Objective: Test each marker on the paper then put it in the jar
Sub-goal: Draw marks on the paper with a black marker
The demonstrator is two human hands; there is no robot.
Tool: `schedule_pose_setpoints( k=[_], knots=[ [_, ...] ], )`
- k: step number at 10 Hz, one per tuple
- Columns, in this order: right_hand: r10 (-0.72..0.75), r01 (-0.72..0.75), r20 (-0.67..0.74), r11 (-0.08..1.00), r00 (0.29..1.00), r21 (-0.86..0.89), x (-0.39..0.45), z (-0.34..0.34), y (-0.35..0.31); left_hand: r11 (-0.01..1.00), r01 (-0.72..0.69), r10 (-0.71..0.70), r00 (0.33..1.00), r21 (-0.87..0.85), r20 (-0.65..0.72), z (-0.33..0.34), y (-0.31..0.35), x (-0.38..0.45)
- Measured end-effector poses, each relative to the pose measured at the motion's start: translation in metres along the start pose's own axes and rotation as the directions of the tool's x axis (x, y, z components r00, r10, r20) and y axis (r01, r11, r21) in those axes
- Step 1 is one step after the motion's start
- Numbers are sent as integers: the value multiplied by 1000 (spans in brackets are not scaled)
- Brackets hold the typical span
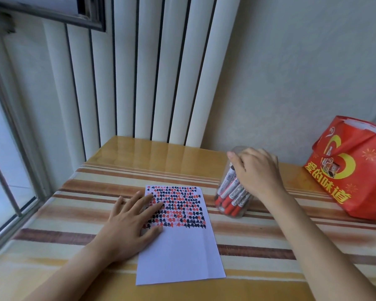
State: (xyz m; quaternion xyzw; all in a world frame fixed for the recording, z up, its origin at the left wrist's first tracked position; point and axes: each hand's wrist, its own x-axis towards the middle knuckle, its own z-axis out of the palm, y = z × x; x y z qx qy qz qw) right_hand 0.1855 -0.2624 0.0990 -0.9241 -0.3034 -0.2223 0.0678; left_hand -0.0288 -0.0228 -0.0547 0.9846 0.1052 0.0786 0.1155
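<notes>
The paper (178,242) is a flat white sheet, thin and smooth, lying on a shiny table (74,213) with brown, tan and cream stripes. The top half of the sheet is full of small red and black marks in rows; the bottom half is plain white.

The jar (233,192) is clear and round, and it stands just to the right of the paper. You can see right through it to the markers (232,197) inside — white tubes with red caps pointing down, all leaning together. One marker with a black end sticks up higher than the rest, close under the right thumb.

The left hand (128,222) lies flat, palm down, on the left edge of the paper. Its fingers are straight and spread apart, with the tips resting on the red and black marks.

The right hand (257,170) reaches out over the top of the jar, with the arm stretched forward from the lower right. The back of the hand faces up and the fingers bend down around the jar's mouth. The hand hides its own fingertips, so you cannot tell if they pinch the tall marker or just touch the jar.

A red bag (354,168) with yellow writing — crinkly and shiny — sits on the table's far right, well apart from the jar.
</notes>
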Motion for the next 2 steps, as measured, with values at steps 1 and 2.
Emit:
schedule_pose_setpoints(
  k=[1, 2],
  knots=[
    [-25, 25, -47, 1000, 999, 14, -1, 2, 0, 1000, 3, -3, 1000, -8, -6, -1, 1, -1],
    [-7, 20, -94, 989, 996, 146, -1, -3, 2, 1000, -5, 5, 999, 9, -37, -11, 5, -2]
  ],
)
